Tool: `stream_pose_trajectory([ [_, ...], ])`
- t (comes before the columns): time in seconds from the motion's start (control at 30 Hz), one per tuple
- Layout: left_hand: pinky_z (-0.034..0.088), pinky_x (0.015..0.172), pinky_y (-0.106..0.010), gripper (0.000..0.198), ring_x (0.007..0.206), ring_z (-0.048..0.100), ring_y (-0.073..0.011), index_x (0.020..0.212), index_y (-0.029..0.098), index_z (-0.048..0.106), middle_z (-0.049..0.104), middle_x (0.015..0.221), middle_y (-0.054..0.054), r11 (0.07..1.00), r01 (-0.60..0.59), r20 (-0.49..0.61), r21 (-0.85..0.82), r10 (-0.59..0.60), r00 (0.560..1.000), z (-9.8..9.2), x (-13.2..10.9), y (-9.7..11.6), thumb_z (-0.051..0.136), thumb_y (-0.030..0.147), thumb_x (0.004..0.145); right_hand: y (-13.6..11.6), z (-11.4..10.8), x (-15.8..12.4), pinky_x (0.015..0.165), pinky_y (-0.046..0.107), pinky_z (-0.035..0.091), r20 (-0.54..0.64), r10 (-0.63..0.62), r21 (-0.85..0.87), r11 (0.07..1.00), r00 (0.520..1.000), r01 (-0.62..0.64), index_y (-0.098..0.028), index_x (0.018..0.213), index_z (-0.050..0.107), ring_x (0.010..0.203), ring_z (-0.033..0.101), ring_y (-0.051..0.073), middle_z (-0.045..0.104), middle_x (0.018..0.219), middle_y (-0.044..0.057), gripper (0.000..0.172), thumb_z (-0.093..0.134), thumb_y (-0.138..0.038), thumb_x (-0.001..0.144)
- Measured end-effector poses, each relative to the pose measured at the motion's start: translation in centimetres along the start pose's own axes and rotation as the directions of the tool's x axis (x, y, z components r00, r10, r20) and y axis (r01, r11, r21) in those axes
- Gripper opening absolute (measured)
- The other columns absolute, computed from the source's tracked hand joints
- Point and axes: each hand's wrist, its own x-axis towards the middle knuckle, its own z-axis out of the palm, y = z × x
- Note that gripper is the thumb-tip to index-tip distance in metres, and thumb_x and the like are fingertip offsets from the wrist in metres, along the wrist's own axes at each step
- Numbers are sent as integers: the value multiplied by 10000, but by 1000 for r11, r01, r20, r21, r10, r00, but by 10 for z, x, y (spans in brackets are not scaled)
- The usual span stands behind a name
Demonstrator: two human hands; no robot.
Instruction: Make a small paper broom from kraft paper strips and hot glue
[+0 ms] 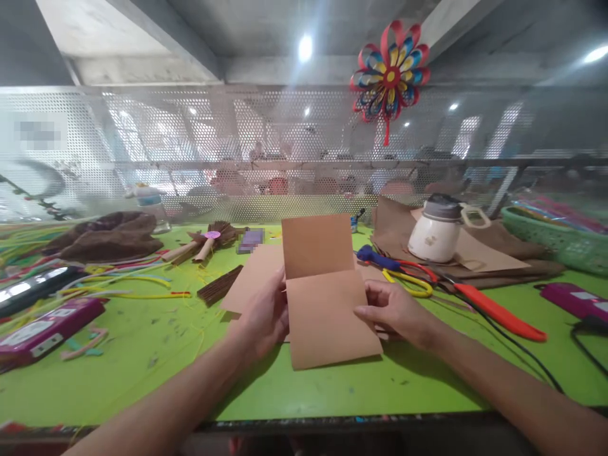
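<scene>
Between my hands is a sheet of brown kraft paper point(327, 316), creased across the middle, its upper half tilted up. My left hand point(268, 310) grips its left edge, with the fingers partly hidden behind the sheet. On the right edge my right hand point(392, 307) pinches the paper, thumb in front and fingers behind. More brown paper point(254, 275) lies on the table behind and left of the held sheet. A dark brown pleated paper strip point(219, 285) rests left of that. Just beyond my right hand are yellow-handled scissors point(413, 288) and a blue-handled tool point(377, 256).
On the green table point(156, 373), a red-orange cutter point(503, 310), a white jug point(434, 231) and a green basket point(555, 240) stand or lie right. Purple power strips point(52, 329) point(574, 301), a brown cloth bag point(104, 234) and coloured pipe cleaners point(128, 291) lie about. A perforated screen point(190, 139) rises behind.
</scene>
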Motion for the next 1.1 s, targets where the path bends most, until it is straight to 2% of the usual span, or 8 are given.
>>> stream_pose_trajectory([
  [0.27,465,454,-283,338,552,614,-184,1022,184,610,683,736,-46,977,99,-137,189,-74,988,-4,-1,-3,558,439,807,-2,3,1,667,281,485,-8,-80,31,996,997,80,-197,1085,572,709,608,156,660,812,21,464,764,-289,673],
  [0.47,461,427,-279,414,515,594,-177,1090,184,584,669,722,-49,960,55,-149,274,-14,989,0,-4,-3,584,462,783,0,2,3,638,284,469,-75,-154,31,987,985,157,-234,1423,287,641,589,151,590,672,-43,930,784,-292,639],
  [0.7,498,555,-278,316,652,634,-182,964,162,583,671,791,-63,988,-91,-9,124,93,996,1,-3,-6,599,422,787,3,2,7,634,265,449,-127,-173,52,982,977,181,-218,1467,173,638,570,141,558,651,-61,1058,792,-304,613],
  [0.8,497,597,-288,292,668,627,-171,956,184,533,645,790,-45,978,-153,-57,141,162,985,-5,4,-2,578,429,802,3,1,8,581,236,425,-141,-164,52,984,976,173,-222,1459,192,587,534,115,516,634,-79,1036,788,-279,613],
  [0.9,493,633,-295,307,715,607,-163,974,205,483,606,877,-40,873,-289,-252,393,405,879,-14,5,5,618,390,770,4,0,9,480,189,348,-154,-161,19,986,975,165,-213,1441,227,490,444,70,438,600,-108,992,779,-254,618],
  [0.97,482,669,-305,282,748,575,-167,928,209,483,572,916,-41,643,-351,-286,681,675,681,-17,-1,9,633,376,757,5,-1,10,434,173,299,-155,-161,-9,987,975,162,-214,1430,247,447,394,49,410,595,-118,953,764,-241,630],
  [1.03,463,729,-317,193,760,544,-173,823,212,480,548,859,-34,333,-367,-111,868,852,511,-15,-9,10,593,367,797,7,-2,10,400,168,270,-147,-159,-34,987,976,155,-219,1424,251,412,370,42,407,588,-125,927,747,-238,642],
  [1.1,450,783,-322,148,809,541,-187,784,213,495,546,838,-46,70,-451,207,890,819,536,-8,-14,8,515,341,855,9,-4,11,385,168,260,-135,-164,-63,986,977,157,-222,1417,257,393,371,47,398,566,-134,900,729,-233,650],
])
